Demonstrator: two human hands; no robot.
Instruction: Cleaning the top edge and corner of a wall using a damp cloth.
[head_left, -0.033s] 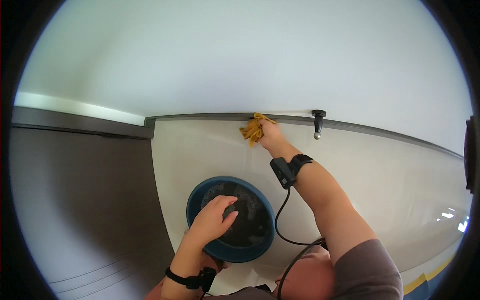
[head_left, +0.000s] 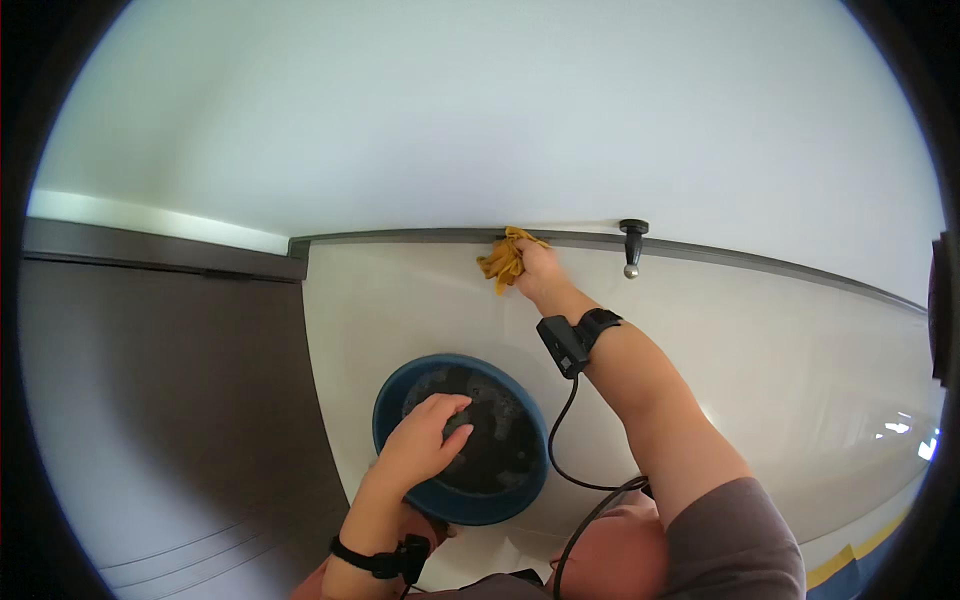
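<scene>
The right hand (head_left: 540,266) grips a bunched yellow cloth (head_left: 502,262) against the grey strip (head_left: 400,236) where the white wall (head_left: 450,120) meets the pale floor (head_left: 350,300), to the left of the black doorstop (head_left: 633,245). Wiping seems to be the step in hand; it would go better with the cloth folded into a flat pad, since loose folds press unevenly. Steady fingertip pressure along the strip should suit its narrow face, with more care close around the doorstop. The left hand (head_left: 425,440) holds nothing visible, its fingers loosely curved and thumb apart over the blue basin (head_left: 390,400); whether it touches the rim I cannot tell. Keeping that forearm light seems wise, as the basin holds dark, sudsy water (head_left: 500,430) that could slop. The black cable (head_left: 612,489) hanging from the right wrist is best kept clear of the basin.
</scene>
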